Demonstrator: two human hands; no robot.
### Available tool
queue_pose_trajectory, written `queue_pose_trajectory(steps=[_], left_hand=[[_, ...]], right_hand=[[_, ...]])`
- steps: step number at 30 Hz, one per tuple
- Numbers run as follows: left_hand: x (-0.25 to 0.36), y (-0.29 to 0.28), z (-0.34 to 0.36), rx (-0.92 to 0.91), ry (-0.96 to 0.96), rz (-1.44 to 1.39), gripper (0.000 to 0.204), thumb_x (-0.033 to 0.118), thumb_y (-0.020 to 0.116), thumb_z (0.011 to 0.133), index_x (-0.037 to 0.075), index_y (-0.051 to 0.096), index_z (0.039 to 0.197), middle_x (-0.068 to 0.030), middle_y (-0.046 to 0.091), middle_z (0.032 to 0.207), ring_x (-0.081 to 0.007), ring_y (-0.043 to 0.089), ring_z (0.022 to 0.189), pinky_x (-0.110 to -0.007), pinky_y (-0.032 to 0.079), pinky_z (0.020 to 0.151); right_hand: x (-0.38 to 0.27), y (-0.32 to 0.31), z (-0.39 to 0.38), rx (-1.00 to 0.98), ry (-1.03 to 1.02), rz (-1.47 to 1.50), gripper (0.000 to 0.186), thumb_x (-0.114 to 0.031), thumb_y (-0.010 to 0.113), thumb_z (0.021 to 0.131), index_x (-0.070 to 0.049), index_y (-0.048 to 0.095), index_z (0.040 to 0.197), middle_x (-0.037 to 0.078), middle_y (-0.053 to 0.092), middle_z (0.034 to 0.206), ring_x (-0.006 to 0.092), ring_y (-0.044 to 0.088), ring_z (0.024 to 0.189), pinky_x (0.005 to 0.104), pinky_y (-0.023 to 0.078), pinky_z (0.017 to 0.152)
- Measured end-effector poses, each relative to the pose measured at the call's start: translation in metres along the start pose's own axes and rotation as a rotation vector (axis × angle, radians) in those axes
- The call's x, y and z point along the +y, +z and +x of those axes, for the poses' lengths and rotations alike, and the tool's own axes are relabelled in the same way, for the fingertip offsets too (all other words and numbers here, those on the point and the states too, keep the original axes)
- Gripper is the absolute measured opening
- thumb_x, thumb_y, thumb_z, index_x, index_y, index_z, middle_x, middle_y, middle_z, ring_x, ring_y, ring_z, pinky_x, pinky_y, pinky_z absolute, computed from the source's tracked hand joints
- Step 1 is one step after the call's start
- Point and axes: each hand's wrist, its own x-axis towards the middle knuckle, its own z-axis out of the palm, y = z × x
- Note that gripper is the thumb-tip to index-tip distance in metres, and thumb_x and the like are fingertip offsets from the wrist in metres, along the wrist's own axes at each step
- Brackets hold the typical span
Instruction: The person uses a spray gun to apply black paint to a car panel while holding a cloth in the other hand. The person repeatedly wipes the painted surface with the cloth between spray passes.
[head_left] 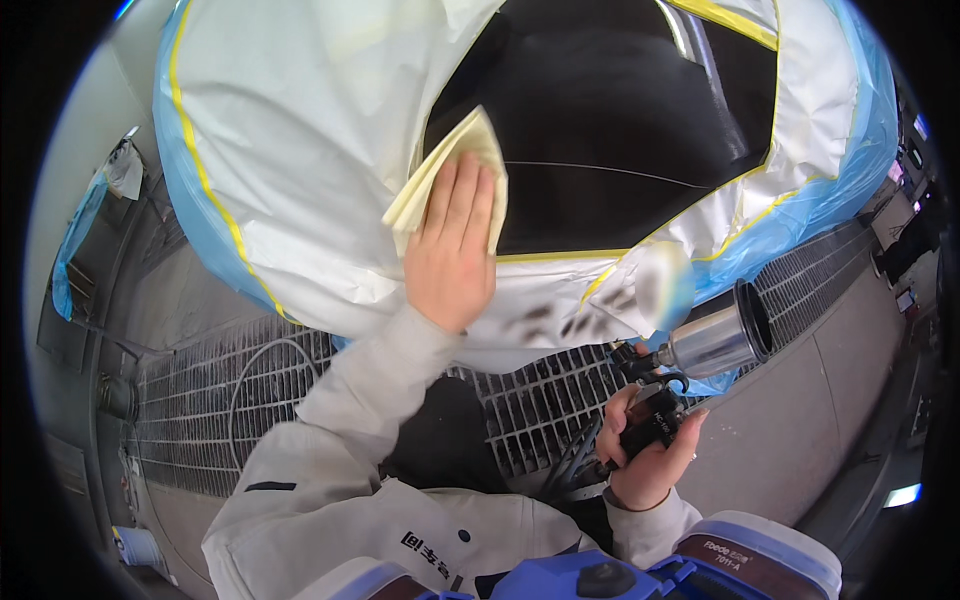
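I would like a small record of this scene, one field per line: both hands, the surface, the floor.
Left hand: flat on a pale yellow cloth, at the panel's left edge
Right hand: holds a spray gun with a silver cup
Surface: black panel, white sheet around it
Floor: grating

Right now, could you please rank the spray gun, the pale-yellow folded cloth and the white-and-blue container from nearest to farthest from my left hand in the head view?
1. Pale-yellow folded cloth: touching the left hand.
2. Spray gun: to the right, in the right hand.
3. White-and-blue container: far lower left.
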Motion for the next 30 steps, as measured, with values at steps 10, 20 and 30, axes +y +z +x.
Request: queue_pose_trajectory(steps=[10,20,30], left_hand=[[-0.009,0.011,0.012,0.147,0.012,-0.012,0.070,0.004,0.059,0.088,-0.001,0.049,0.157,-0.0208,0.045,0.165,-0.0415,0.041,0.154,-0.049,0.038,0.122],[-0.004,0.042,-0.053,0.071,-0.086,-0.012,0.061,0.009,0.055,0.099,-0.001,0.047,0.159,-0.0220,0.042,0.168,-0.0436,0.038,0.156,-0.056,0.031,0.125],[0.013,0.035,-0.064,0.035,-0.076,0.047,0.066,0.009,0.061,0.097,-0.001,0.045,0.160,-0.0247,0.038,0.169,-0.0446,0.035,0.157,-0.057,0.030,0.125]], right_hand=[[0.004,-0.001,0.000,-0.072,0.024,-0.013,0.100,-0.082,0.023,0.102,-0.003,0.032,0.164,0.005,0.051,0.077,0.0106,0.035,0.043,0.0287,0.036,0.043],[0.008,0.000,-0.001,0.036,0.033,0.026,0.106,-0.086,0.027,0.099,0.000,0.034,0.162,0.007,0.054,0.072,0.0112,0.035,0.042,0.0277,0.032,0.042],[0.008,-0.005,-0.001,0.035,0.055,-0.076,0.109,-0.086,0.023,0.099,0.001,0.027,0.165,0.006,0.052,0.074,0.0111,0.034,0.040,0.0294,0.035,0.041]])
